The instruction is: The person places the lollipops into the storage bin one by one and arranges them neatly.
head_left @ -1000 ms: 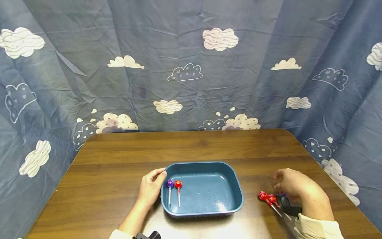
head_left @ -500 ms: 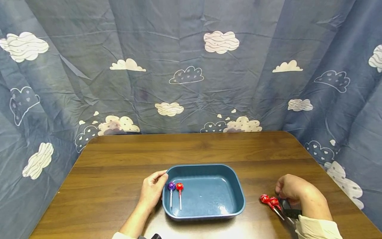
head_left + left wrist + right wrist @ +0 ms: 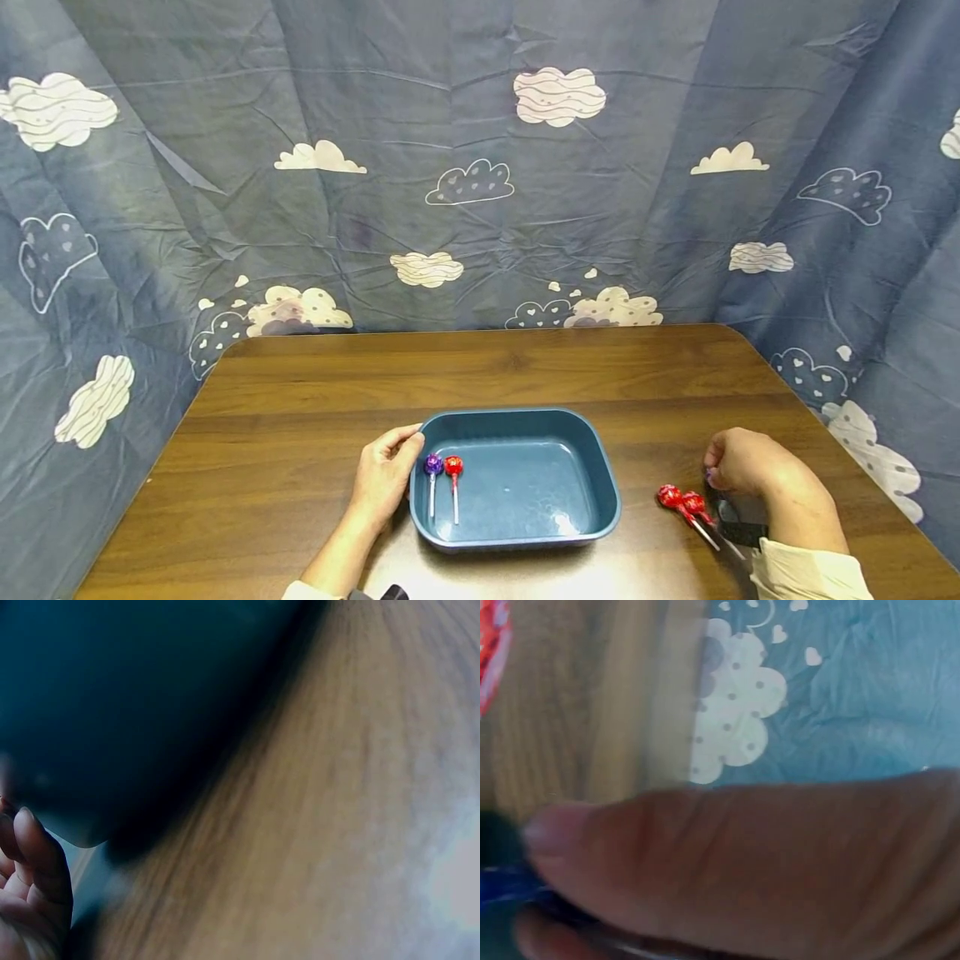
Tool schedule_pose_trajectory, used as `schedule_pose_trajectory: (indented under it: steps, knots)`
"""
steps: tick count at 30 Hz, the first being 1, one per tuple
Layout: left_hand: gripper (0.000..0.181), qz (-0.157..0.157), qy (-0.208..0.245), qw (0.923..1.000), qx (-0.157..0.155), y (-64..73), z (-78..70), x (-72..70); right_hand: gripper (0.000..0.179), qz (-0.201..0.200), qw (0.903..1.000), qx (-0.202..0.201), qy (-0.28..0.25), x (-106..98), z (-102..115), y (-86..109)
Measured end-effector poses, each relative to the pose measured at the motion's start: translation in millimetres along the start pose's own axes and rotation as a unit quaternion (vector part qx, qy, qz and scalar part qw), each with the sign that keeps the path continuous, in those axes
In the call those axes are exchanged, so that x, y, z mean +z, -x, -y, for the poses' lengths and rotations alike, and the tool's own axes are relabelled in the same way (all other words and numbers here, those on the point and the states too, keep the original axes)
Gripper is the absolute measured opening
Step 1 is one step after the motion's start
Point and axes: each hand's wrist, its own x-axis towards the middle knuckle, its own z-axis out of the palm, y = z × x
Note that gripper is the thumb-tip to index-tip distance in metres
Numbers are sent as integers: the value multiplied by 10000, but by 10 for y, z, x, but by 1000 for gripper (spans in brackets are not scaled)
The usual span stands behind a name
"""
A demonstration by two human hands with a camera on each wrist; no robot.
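Lollipops (image 3: 433,464) on a wooden table (image 3: 285,392), set before a blue-grey curtain (image 3: 495,233) printed with pale clouds. From left to right: the left hand (image 3: 381,477) holds the left side of a blue tray (image 3: 517,544), the thumb at the rim and the other fingers largely hidden outside the wall. In the left wrist view the tray's dark side rises above the wood grain, and curled fingers appear at the lower left corner. Inside the tray, near its left wall, lies a purple lollipop (image 3: 432,487); just beside it lies a red lollipop (image 3: 453,468). Their sticks run nearly parallel toward the person. To the right of the tray, on bare wood, lie two red lollipops (image 3: 670,497) (image 3: 693,503), heads side by side, sticks slanting toward the person and to the right. Just beyond them, the right hand (image 3: 753,468) pinches a blue-purple wrapper (image 3: 510,885) between thumb and finger; most of that item is hidden. A black device (image 3: 738,531) sits at the wrist, above a cream sleeve (image 3: 813,575).
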Motion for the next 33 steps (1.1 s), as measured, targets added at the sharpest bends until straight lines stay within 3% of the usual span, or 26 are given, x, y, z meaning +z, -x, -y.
schedule_pose_trajectory:
  steps: [2,8,18,24,29,33]
  knots:
    - [26,-22,-5,10000,5,9,-3,5,7,-383,9987,-142,314,-44,-5,4]
    - [26,-2,141,9998,-108,20,-21,17,8,-1333,9897,-361,383,-188,120,38]
    - [26,-36,96,9999,-126,12,-12,9,12,-2558,9586,-1248,95,-271,695,129]
    - [26,-40,54,9999,-136,11,3,-19,18,-2940,9428,-1569,-63,-333,1000,178]
    - [24,-63,6,9999,-143,-4,15,-21,19,-3074,9318,-1856,-537,-337,1275,155]
    - [24,-15,79,9999,-128,-14,13,7,17,-2869,9330,-1999,-856,-305,1488,75]
